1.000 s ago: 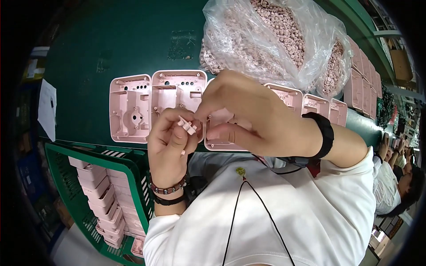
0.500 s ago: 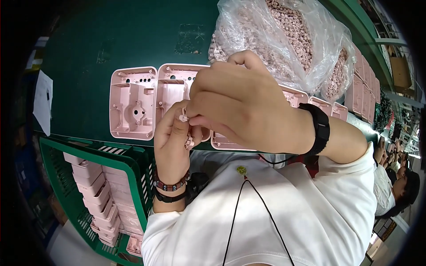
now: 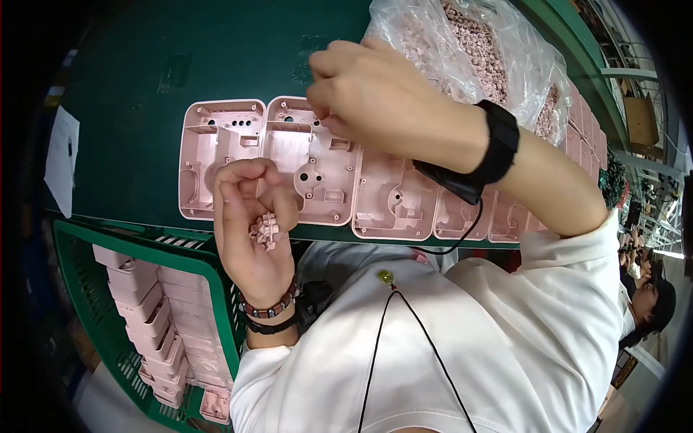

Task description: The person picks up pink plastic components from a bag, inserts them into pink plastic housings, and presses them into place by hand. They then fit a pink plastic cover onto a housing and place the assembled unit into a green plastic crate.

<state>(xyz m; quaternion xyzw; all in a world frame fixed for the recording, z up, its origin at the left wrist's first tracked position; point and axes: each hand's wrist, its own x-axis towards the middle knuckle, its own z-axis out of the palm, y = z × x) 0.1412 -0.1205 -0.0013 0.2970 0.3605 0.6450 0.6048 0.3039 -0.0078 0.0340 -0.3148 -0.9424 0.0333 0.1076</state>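
Observation:
My left hand (image 3: 249, 238) is cupped, palm up, over the front edge of the leftmost pink plastic housing (image 3: 189, 162). Several small pink plastic pieces (image 3: 266, 229) lie in its palm under curled fingers. Over the upper right corner of the second pink housing (image 3: 289, 144) hovers my right hand (image 3: 375, 94), its fingers bent and closed. Whatever its fingertips pinch is hidden behind the hand. Both housings are open trays with ribs, posts and round holes. More pink housings (image 3: 411, 224) continue the row to the right, partly covered by my right forearm.
Clear plastic bags (image 3: 530, 47) full of small pink pieces lie at the back right. A green crate (image 3: 209, 263) with stacked pink housings stands at the lower left. More housings (image 3: 588, 137) are piled at the right. A black cable (image 3: 462, 242) hangs from my right wrist.
My hands have moved apart. The right hand has gone up over the second housing; the left has shifted left and turned up, showing the small pieces in its palm.

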